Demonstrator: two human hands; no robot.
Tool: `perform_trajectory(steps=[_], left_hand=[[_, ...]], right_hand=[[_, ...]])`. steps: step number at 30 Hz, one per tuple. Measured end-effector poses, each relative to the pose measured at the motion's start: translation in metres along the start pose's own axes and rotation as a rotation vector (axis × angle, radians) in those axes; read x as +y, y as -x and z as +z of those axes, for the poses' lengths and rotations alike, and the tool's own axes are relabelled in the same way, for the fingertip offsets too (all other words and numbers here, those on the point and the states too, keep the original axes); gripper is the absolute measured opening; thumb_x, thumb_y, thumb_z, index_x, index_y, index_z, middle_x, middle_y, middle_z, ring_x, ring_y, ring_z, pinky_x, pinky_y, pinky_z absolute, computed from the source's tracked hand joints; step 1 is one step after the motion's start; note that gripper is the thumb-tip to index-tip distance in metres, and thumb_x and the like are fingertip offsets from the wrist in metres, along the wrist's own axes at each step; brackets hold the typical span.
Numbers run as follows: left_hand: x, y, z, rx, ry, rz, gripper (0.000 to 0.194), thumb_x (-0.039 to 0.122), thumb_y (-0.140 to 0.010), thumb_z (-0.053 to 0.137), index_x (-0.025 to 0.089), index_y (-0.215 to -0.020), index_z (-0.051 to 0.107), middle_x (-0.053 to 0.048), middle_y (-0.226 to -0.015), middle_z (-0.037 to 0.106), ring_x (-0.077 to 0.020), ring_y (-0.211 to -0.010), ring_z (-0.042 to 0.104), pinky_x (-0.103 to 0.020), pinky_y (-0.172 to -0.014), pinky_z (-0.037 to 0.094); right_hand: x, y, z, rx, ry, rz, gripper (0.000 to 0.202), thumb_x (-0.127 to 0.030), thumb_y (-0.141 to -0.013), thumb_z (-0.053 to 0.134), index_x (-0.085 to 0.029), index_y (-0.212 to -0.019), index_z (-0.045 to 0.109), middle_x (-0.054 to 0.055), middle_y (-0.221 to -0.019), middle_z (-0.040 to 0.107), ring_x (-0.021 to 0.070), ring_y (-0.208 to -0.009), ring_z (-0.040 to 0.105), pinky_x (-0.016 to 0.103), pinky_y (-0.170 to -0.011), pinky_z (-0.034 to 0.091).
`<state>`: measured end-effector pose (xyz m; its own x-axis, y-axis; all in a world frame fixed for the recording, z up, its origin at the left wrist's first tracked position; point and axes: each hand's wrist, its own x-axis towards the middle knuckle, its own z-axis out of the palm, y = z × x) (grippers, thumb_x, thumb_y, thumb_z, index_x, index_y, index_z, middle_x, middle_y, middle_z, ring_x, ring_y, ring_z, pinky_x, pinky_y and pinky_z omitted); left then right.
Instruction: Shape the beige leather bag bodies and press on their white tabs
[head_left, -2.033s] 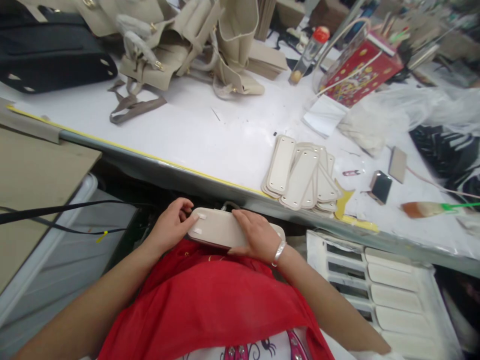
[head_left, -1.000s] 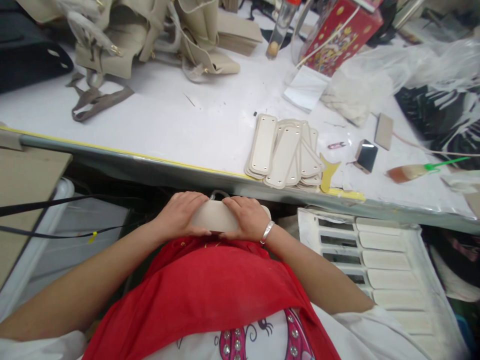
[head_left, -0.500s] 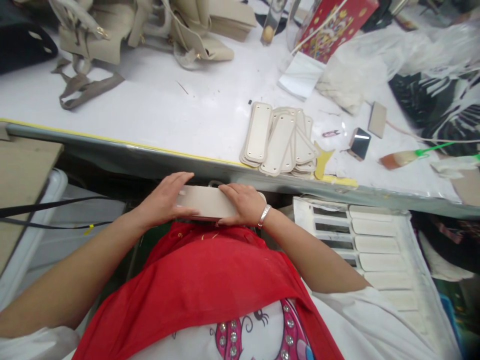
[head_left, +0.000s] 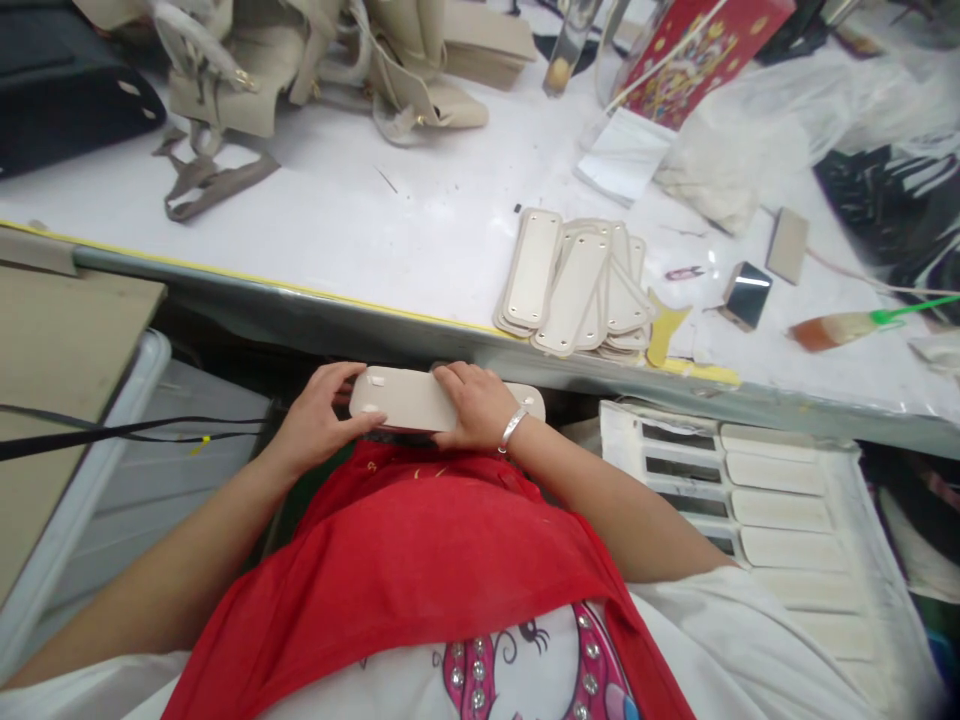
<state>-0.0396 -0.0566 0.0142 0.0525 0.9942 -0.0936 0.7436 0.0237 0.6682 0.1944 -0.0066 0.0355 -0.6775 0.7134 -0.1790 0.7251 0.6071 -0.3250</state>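
Note:
A cream oblong panel [head_left: 409,398] with rounded ends lies level above my red apron, below the table edge. Small pale tabs show at its left end and a metal fitting at its right end. My left hand [head_left: 319,412] grips the left end, thumb on the near edge and fingers at the far edge. Across the panel's right half lies my right hand [head_left: 480,408], its fingers over the far edge and thumb at the near one. On the table ahead, similar cream panels with small holes near their corners form an overlapping pile [head_left: 574,285].
To my right, a white rack [head_left: 622,450] holds several cream strips. Beige bags [head_left: 255,90] stand at the back left. A phone [head_left: 746,295], pink thread snips [head_left: 685,273], a yellow piece [head_left: 666,330] and a glue bottle [head_left: 832,328] lie at the table's right.
My left hand has shifted left and opened around the panel's end, uncovering the tabs. My right hand has slid slightly left, so the panel's right end shows. The camera view has shifted left.

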Motion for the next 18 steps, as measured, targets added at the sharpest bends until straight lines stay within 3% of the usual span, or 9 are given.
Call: perform_trajectory(steps=[3, 6, 9, 12, 15, 18], left_hand=[[-0.006, -0.004, 0.012, -0.036, -0.081, 0.221, 0.095, 0.055, -0.062, 0.068, 0.018, -0.138, 0.025, -0.015, -0.140, 0.034, -0.0319, -0.128, 0.033, -0.048, -0.104, 0.032], [-0.007, -0.016, 0.016, -0.076, -0.154, 0.337, 0.105, 0.058, -0.060, 0.069, 0.017, -0.141, 0.018, -0.017, -0.139, 0.035, -0.0316, -0.128, 0.034, -0.047, -0.107, 0.029], [-0.005, -0.026, 0.008, -0.163, -0.239, 0.393, 0.102, 0.061, -0.061, 0.067, 0.017, -0.141, 0.021, -0.017, -0.134, 0.042, -0.0307, -0.123, 0.040, -0.046, -0.104, 0.033], [-0.004, -0.031, -0.003, -0.253, -0.320, 0.480, 0.093, 0.055, -0.066, 0.065, 0.016, -0.140, 0.024, -0.017, -0.133, 0.043, -0.0301, -0.122, 0.040, -0.044, -0.104, 0.032], [-0.004, -0.034, -0.007, -0.299, -0.326, 0.542, 0.086, 0.049, -0.072, 0.062, 0.018, -0.141, 0.023, -0.016, -0.136, 0.041, -0.0285, -0.124, 0.039, -0.042, -0.105, 0.032], [0.002, -0.039, -0.004, -0.291, -0.283, 0.521, 0.084, 0.047, -0.073, 0.061, 0.020, -0.142, 0.019, -0.015, -0.136, 0.041, -0.0267, -0.122, 0.042, -0.040, -0.103, 0.034]], right_hand=[[0.004, 0.001, -0.004, -0.016, -0.004, 0.000, 0.087, -0.053, -0.061, 0.070, -0.012, -0.130, 0.038, 0.016, -0.122, 0.047, 0.0278, -0.106, 0.046, 0.041, -0.089, 0.036], [0.011, 0.015, -0.011, 0.005, 0.027, 0.027, 0.094, -0.058, -0.059, 0.070, -0.012, -0.133, 0.035, 0.018, -0.130, 0.043, 0.0299, -0.112, 0.044, 0.042, -0.093, 0.034], [0.027, 0.039, -0.017, 0.012, 0.075, 0.042, 0.103, -0.055, -0.056, 0.074, -0.008, -0.137, 0.030, 0.020, -0.136, 0.038, 0.0331, -0.120, 0.038, 0.045, -0.099, 0.028], [0.045, 0.061, -0.017, -0.020, 0.069, 0.059, 0.098, -0.047, -0.057, 0.075, -0.006, -0.135, 0.032, 0.021, -0.131, 0.042, 0.0318, -0.116, 0.041, 0.045, -0.099, 0.031], [0.061, 0.069, -0.012, -0.012, 0.007, 0.046, 0.088, -0.039, -0.058, 0.075, -0.004, -0.130, 0.037, 0.020, -0.124, 0.047, 0.0282, -0.112, 0.044, 0.041, -0.098, 0.034], [0.077, 0.069, -0.009, 0.011, -0.053, 0.006, 0.084, -0.039, -0.058, 0.074, -0.005, -0.126, 0.039, 0.019, -0.119, 0.049, 0.0270, -0.108, 0.047, 0.039, -0.096, 0.036]])
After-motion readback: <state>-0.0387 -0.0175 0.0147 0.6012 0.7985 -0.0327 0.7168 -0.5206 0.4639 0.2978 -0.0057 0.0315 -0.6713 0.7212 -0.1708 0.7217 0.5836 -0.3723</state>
